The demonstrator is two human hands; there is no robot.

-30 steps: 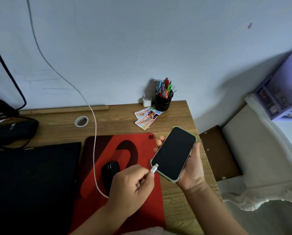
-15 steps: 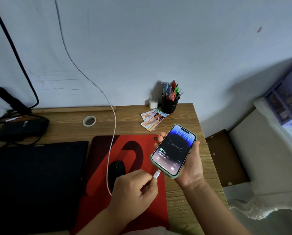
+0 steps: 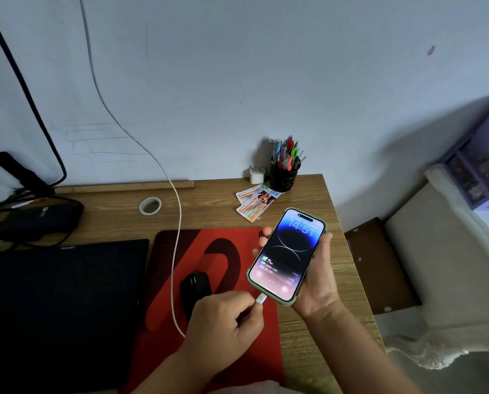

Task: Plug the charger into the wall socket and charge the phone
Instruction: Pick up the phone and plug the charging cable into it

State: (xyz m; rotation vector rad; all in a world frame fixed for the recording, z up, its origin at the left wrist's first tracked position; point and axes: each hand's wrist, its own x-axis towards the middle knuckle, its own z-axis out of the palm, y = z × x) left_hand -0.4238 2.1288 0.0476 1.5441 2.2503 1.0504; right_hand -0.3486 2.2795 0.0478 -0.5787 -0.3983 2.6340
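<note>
the right hand (image 3: 317,282) is cradling the phone (image 3: 287,255) from beneath, fingers wrapping its green case, holding it tilted above the right part of the wooden desk (image 3: 308,336) with its screen glowing and showing 14:51. the left hand (image 3: 224,322) is pinching the white connector (image 3: 261,299) between thumb and forefinger, the plug sitting at the phone's bottom edge. the white cable (image 3: 176,243) is trailing from that hand, looping across the red mouse pad (image 3: 237,351), then climbing the wall (image 3: 237,66) out of view at the top; no socket is showing. a black mouse (image 3: 195,288) is resting on the pad just beside the left hand, partly hiding behind it. a closed black laptop (image 3: 61,308) is lying to the left of the pad. behind it a black power brick (image 3: 38,217) is sitting among tangled dark cords. a roll of tape (image 3: 150,205) and a few printed cards (image 3: 256,201) are lying further back, well apart. against the wall, a black mesh cup (image 3: 283,177) is holding coloured pens (image 3: 288,152) standing upright, and a small white adapter (image 3: 257,174) is standing just beside it.
</note>
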